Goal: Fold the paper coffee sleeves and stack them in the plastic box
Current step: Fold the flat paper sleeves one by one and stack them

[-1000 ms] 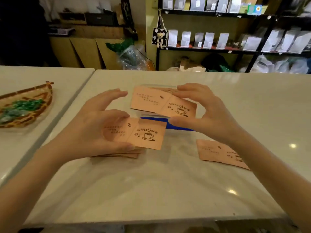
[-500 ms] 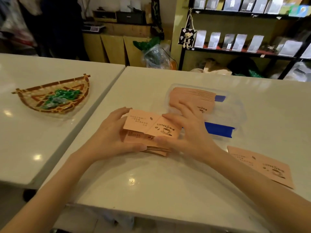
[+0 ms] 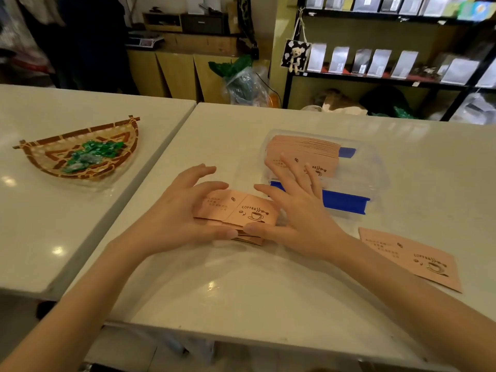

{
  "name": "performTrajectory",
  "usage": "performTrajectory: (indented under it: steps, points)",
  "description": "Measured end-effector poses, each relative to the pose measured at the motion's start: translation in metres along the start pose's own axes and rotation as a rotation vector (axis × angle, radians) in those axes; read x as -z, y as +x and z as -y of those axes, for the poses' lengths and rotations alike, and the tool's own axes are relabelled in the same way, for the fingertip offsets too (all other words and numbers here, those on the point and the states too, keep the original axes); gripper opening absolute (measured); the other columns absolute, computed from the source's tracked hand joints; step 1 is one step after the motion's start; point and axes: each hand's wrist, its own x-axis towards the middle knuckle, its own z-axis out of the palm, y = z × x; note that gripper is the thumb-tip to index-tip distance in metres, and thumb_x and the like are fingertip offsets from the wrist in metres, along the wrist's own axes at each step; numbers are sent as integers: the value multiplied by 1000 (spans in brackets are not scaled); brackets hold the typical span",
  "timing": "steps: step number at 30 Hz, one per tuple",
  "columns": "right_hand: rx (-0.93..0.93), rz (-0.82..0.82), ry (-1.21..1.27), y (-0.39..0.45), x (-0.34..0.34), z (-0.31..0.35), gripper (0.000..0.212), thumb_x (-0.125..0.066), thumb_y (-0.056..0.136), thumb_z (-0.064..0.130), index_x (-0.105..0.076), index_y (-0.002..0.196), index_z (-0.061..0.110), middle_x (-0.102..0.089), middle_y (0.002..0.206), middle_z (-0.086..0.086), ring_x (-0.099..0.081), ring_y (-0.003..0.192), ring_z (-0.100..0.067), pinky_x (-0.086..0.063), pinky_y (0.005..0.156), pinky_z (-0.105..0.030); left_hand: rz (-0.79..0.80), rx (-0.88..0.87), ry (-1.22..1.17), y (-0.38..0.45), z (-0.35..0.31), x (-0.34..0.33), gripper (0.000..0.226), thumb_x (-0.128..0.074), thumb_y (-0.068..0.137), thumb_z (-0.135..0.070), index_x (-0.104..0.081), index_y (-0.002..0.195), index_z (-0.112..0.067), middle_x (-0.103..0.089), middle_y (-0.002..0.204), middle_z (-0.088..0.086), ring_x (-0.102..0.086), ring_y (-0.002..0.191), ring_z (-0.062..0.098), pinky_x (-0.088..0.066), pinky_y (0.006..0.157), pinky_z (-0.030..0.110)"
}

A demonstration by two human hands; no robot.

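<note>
A peach paper coffee sleeve (image 3: 237, 209) with a printed cup and a crease down its middle is held over a small pile of sleeves (image 3: 249, 238) on the white table. My left hand (image 3: 177, 213) grips its left end, thumb under the near edge. My right hand (image 3: 295, 210) pinches its right end, fingers spread. Behind my right hand stands the clear plastic box (image 3: 375, 167) with blue clips, holding a stack of folded sleeves (image 3: 303, 149). One flat sleeve (image 3: 410, 257) lies at the right.
A woven basket (image 3: 51, 159) with green wrapped sweets sits on the neighbouring table at the left. A gap (image 3: 171, 149) separates the two tables. Shelves with silver pouches (image 3: 375, 60) stand behind the table. The table's near edge (image 3: 241, 336) is close to me.
My right hand put a sleeve into the box and came back. Both hands lowered the remaining sleeve toward the pile. The camera shifted left, bringing the basket further into view.
</note>
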Motion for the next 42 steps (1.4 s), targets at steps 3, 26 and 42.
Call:
performTrajectory:
  steps: [3,26,42]
  points:
    - [7,-19,35,-4,11,-7,80,-34,65,76,-34,132,32,-2,154,4,18,137,-12,17,110,-41,-3,-76,44,10,-17,0,73,-47,54,-72,-48,119,-38,-30,143,-14,-13,134,6,-20,109,36]
    - [-390,101,96,-162,90,-127,90,-48,62,74,-34,134,23,-33,145,5,-11,133,-2,-13,109,-27,185,-700,519,84,-160,-131,85,-23,72,-72,-26,136,-18,-7,153,0,16,136,11,21,107,36]
    - [-391,7,88,-169,86,-136,68,-69,60,57,-54,117,25,-43,136,6,-16,132,-7,-16,105,-25,199,-740,499,84,-161,-129,77,-25,70,-74,-58,113,-20,-40,141,-2,-9,138,14,28,102,36]
